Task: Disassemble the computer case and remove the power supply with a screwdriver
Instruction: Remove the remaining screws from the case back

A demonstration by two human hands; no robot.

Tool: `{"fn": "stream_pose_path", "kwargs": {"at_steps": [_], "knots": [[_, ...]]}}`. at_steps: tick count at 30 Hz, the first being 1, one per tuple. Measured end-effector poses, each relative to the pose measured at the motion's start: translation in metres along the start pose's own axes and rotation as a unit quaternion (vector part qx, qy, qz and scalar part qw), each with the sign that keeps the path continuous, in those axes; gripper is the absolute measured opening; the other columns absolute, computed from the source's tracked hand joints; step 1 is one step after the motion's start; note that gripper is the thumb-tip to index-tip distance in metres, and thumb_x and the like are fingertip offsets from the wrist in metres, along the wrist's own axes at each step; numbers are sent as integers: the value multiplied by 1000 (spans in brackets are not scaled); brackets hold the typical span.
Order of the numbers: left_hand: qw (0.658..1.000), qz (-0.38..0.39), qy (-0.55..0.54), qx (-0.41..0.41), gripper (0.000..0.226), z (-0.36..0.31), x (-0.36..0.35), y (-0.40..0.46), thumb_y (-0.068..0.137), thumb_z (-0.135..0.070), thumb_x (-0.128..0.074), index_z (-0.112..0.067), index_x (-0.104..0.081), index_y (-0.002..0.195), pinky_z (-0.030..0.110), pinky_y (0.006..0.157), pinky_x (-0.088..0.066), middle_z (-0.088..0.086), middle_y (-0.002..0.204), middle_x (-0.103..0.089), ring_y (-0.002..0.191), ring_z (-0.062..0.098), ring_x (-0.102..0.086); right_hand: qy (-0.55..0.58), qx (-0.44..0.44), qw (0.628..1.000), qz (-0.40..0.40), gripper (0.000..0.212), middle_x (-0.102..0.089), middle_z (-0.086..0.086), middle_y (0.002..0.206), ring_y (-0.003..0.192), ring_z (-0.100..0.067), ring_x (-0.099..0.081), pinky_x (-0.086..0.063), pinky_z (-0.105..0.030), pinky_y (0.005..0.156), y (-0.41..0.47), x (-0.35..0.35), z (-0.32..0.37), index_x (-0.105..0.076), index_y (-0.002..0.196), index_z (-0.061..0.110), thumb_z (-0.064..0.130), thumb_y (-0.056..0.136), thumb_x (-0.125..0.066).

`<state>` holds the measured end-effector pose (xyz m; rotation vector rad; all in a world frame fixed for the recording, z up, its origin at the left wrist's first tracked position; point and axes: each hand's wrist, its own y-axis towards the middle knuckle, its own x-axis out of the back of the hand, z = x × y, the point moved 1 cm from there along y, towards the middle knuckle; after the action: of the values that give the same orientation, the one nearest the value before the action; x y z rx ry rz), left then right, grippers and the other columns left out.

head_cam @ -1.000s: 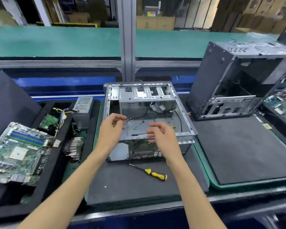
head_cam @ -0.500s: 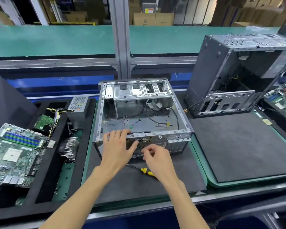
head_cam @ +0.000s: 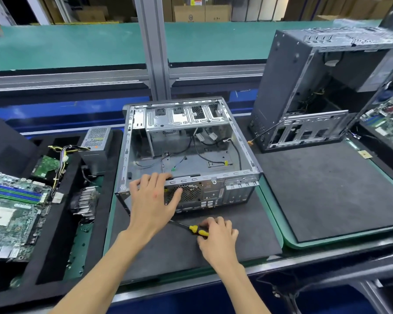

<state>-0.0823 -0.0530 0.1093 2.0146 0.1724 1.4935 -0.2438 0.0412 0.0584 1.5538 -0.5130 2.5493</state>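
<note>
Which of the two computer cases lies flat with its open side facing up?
The middle case, under the left hand, lies flat and opens upward. The dark case at the right stands upright, opening sideways, untouched.

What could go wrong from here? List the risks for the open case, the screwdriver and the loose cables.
1. The left hand rests on the computer case's bare sheet-metal rim; sliding along that edge might cut the fingers.
2. The right hand grips the screwdriver while its tip lies under the left wrist; a careless lift may jab it.
3. Loose black cables inside may snag the tool.
</note>
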Motion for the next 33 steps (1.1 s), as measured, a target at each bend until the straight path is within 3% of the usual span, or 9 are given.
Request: {"fn": "stream_pose_path", "kwargs": {"at_steps": [4,7,9,14,18,23,26,30,33], "knots": [[1000,-3,3,-9,37,1,0,-1,92,-52,-51,-24,-58,115,36,84,-28,-11,99,-59,93,18,-50,27,5,999,17,15,-57,7,118,115,-19,-49,-34,-37,95,0,3,-9,-57,111,28,33,96,-56],[1000,-7,-12,-21,35,3,2,-1,91,-45,-49,-23,-58,117,35,84,-26,-10,99,-58,93,19,-51,123,3,992,34,11,-60,7,93,84,-16,-58,-41,-31,69,-6,9,-11,-51,93,27,37,93,-55],[999,0,-27,-26,35,5,3,-1,89,-39,-46,-23,-57,119,32,85,-24,-10,97,-57,92,19,-50,152,-4,987,44,16,-60,8,80,70,-10,-54,-37,-28,55,-10,16,-11,-48,88,29,44,91,-54],[997,45,-54,-28,46,9,9,-2,83,-28,-46,-23,-55,128,30,86,-21,-10,101,-58,92,18,-49,192,16,980,44,22,-67,10,77,65,-7,-56,-42,-28,56,-19,35,-6,-56,90,35,54,83,-48],[991,89,-92,-27,57,9,18,-1,77,-22,-52,-25,-52,134,27,89,-21,-13,106,-57,95,15,-49,259,54,964,38,19,-67,29,78,62,2,-57,-42,-23,58,-30,43,-7,-63,93,48,59,85,-50],[977,57,-206,23,42,14,27,-2,85,-5,-62,-23,-58,124,27,97,-29,-13,114,-60,103,10,-52,358,61,928,81,8,-57,9,55,50,-9,-46,-42,-30,56,-48,35,-8,-55,87,43,46,93,-51],[971,35,-230,49,32,14,32,-4,87,-3,-69,-19,-63,114,32,95,-39,-14,106,-59,97,7,-49,424,62,900,85,12,-42,11,53,49,-10,-31,-28,-28,49,-57,30,-1,-51,85,42,44,96,-50],[967,73,-237,53,30,14,37,-1,88,-8,-71,-17,-64,116,29,94,-38,-13,105,-59,100,9,-51,485,66,868,81,14,-40,12,52,48,-7,-31,-29,-21,46,-62,24,22,-60,95,41,50,95,-49],[967,99,-230,48,33,16,39,0,89,-8,-70,-17,-64,120,27,95,-34,-10,107,-60,104,14,-53,506,69,856,76,20,-40,12,52,47,-8,-30,-28,-23,45,-60,22,38,-64,102,37,43,101,-45]]}}
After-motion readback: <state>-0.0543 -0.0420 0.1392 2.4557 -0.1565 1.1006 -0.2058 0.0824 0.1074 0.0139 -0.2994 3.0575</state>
